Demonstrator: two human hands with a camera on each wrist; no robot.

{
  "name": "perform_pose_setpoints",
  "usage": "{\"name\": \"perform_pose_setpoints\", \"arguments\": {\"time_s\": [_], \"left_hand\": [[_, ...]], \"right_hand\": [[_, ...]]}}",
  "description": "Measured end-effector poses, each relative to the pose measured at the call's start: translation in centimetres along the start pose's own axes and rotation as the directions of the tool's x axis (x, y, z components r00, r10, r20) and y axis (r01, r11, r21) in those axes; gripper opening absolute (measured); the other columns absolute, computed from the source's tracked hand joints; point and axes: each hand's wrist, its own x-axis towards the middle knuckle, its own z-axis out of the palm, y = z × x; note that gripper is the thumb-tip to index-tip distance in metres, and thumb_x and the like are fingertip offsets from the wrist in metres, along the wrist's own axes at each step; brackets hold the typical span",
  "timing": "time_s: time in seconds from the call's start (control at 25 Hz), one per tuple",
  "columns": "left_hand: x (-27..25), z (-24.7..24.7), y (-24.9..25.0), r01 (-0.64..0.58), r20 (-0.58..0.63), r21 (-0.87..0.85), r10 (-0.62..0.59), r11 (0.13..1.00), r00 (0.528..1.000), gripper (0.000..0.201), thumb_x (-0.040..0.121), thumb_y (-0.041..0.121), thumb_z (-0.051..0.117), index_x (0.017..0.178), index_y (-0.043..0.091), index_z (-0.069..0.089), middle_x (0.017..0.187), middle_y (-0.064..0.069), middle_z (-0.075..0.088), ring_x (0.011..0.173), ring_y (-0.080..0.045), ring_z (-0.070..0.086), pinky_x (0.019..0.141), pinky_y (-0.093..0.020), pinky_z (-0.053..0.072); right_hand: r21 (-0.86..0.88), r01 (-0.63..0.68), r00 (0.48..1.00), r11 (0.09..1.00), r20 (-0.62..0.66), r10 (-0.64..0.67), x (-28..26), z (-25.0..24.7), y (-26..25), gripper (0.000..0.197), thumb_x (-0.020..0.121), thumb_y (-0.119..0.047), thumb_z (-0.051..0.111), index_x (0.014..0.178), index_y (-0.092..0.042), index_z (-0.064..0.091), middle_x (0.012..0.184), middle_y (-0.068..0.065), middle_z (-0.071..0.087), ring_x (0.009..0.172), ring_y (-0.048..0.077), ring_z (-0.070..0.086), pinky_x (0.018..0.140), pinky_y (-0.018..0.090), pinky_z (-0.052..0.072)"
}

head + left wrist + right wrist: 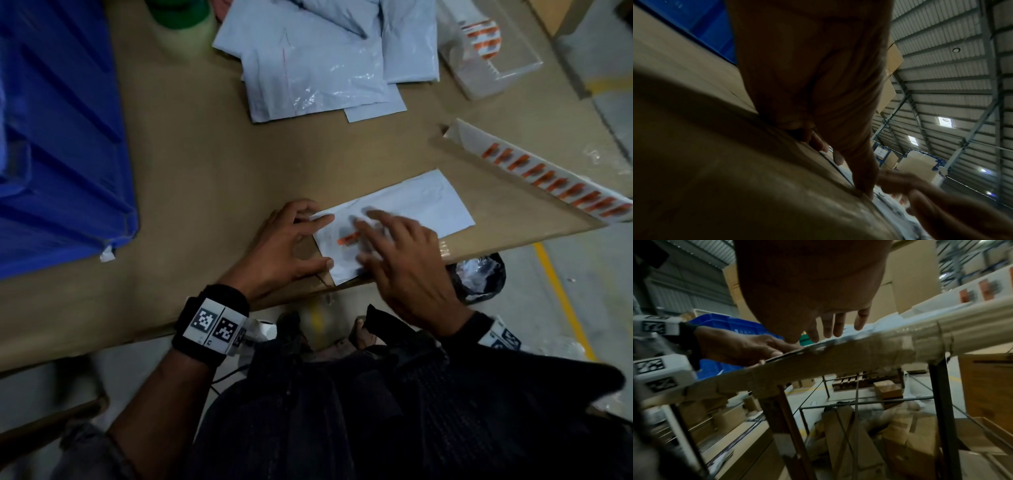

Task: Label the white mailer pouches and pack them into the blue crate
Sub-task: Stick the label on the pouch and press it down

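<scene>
We press an orange label [347,238] onto a flat white plastic mailer pouch [404,209] at the cardboard-topped desk's [205,171] near edge with our right hand's [404,260] spread fingers; our left hand [284,246], fingers extended, steadies its end; an unlabelled-looking pile of white pouches [318,72] waits at the far edge; the blue plastic crate [58,137] sits at the left edge, its contents unseen.

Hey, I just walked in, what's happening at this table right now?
A person is labelling a white mailer pouch at the near edge of the table. The left hand steadies the pouch's corner while the right hand, fingers spread flat, lies over an orange label on it. More pouches lie in a pile further back, a label sheet sits to the right, and the blue crate waits on the left.
</scene>
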Motion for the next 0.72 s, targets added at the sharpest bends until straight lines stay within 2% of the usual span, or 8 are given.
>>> {"name": "perform_pose_setpoints", "arguments": {"time_s": [0.12, 0.24, 0.28, 0.32, 0.4, 0.52, 0.6, 0.72], "left_hand": [[0.0, -0.2, 0.3, 0.028, 0.008, -0.019, -0.028, 0.999, 1.000, 0.070, 0.078, 0.039, 0.085, 0.142, 0.030, 0.058, 0.145, 0.016, 0.036, 0.128, -0.006, 0.042, 0.115, -0.030, 0.035], [-0.1, -0.3, 0.8, 0.079, 0.028, -0.045, -0.077, 0.996, 0.997, 0.068, 0.080, 0.034, 0.084, 0.143, 0.032, 0.057, 0.146, 0.016, 0.035, 0.133, 0.000, 0.036, 0.111, -0.010, 0.028], [-0.1, -0.4, 1.2, 0.096, 0.037, -0.047, -0.095, 0.994, 0.995, 0.067, 0.082, 0.033, 0.083, 0.144, 0.031, 0.056, 0.146, 0.017, 0.034, 0.134, 0.002, 0.034, 0.110, -0.007, 0.026], [-0.2, -0.3, 1.6, 0.108, 0.027, -0.036, -0.107, 0.994, 0.994, 0.067, 0.084, 0.034, 0.082, 0.145, 0.029, 0.055, 0.147, 0.016, 0.033, 0.135, 0.003, 0.032, 0.112, -0.009, 0.025], [-0.7, -0.1, 2.4, 0.118, -0.027, 0.039, -0.117, 0.992, 0.993, 0.070, 0.086, 0.045, 0.078, 0.147, 0.024, 0.053, 0.152, 0.010, 0.035, 0.135, 0.000, 0.033, 0.117, -0.021, 0.027], [-1.7, 0.9, 3.4, 0.129, -0.082, 0.301, -0.109, 0.945, 0.991, 0.081, 0.083, 0.066, 0.062, 0.152, 0.025, 0.046, 0.161, 0.001, 0.033, 0.143, -0.016, 0.032, 0.117, -0.035, 0.027], [-2.5, 1.5, 3.7, 0.177, -0.121, 0.359, -0.142, 0.916, 0.982, 0.084, 0.081, 0.072, 0.052, 0.153, 0.030, 0.043, 0.163, 0.002, 0.032, 0.149, -0.018, 0.023, 0.119, -0.038, 0.020], [-3.0, 2.0, 4.0, 0.223, -0.208, 0.396, -0.150, 0.890, 0.967, 0.080, 0.082, 0.076, 0.047, 0.151, 0.035, 0.045, 0.164, 0.008, 0.030, 0.155, -0.014, 0.011, 0.122, -0.041, 0.006]], "right_hand": [[-0.155, 0.127, 0.991, 0.980, 0.068, -0.118, -2.0, 1.1, 1.8, 0.064, 0.104, -0.059, 0.043, 0.157, -0.024, 0.041, 0.167, 0.007, 0.029, 0.143, 0.032, 0.039, 0.107, 0.050, 0.032], [-0.124, 0.171, 0.985, 0.978, 0.012, -0.170, -2.5, 0.6, 3.3, 0.057, 0.104, -0.055, 0.049, 0.153, -0.025, 0.048, 0.165, 0.009, 0.035, 0.142, 0.033, 0.042, 0.107, 0.050, 0.033], [-0.102, 0.195, 0.981, 0.975, 0.001, -0.196, -2.3, 0.6, 3.2, 0.056, 0.105, -0.054, 0.048, 0.153, -0.025, 0.048, 0.164, 0.009, 0.036, 0.141, 0.033, 0.043, 0.106, 0.049, 0.034], [-0.092, 0.225, 0.974, 0.970, 0.004, -0.225, -2.0, 0.6, 3.0, 0.057, 0.105, -0.054, 0.047, 0.154, -0.024, 0.047, 0.165, 0.008, 0.035, 0.140, 0.032, 0.043, 0.105, 0.049, 0.034], [-0.104, 0.248, 0.969, 0.963, 0.039, -0.246, -1.4, 1.1, 2.5, 0.062, 0.105, -0.057, 0.041, 0.154, -0.020, 0.046, 0.164, 0.008, 0.035, 0.139, 0.031, 0.043, 0.106, 0.049, 0.033], [-0.069, 0.232, 0.973, 0.970, 0.027, -0.230, -1.0, 1.0, 2.9, 0.062, 0.105, -0.059, 0.040, 0.148, -0.017, 0.052, 0.159, 0.009, 0.043, 0.137, 0.032, 0.046, 0.105, 0.049, 0.036], [-0.029, 0.260, 0.966, 0.965, 0.010, -0.259, -0.8, 0.6, 3.2, 0.060, 0.104, -0.059, 0.042, 0.148, -0.020, 0.051, 0.157, 0.009, 0.046, 0.138, 0.031, 0.045, 0.106, 0.049, 0.037], [-0.048, 0.324, 0.942, 0.945, 0.104, -0.318, 0.2, 0.6, 2.8, 0.069, 0.101, -0.068, 0.036, 0.156, -0.027, 0.040, 0.164, 0.007, 0.035, 0.144, 0.030, 0.037, 0.112, 0.053, 0.032]]}}
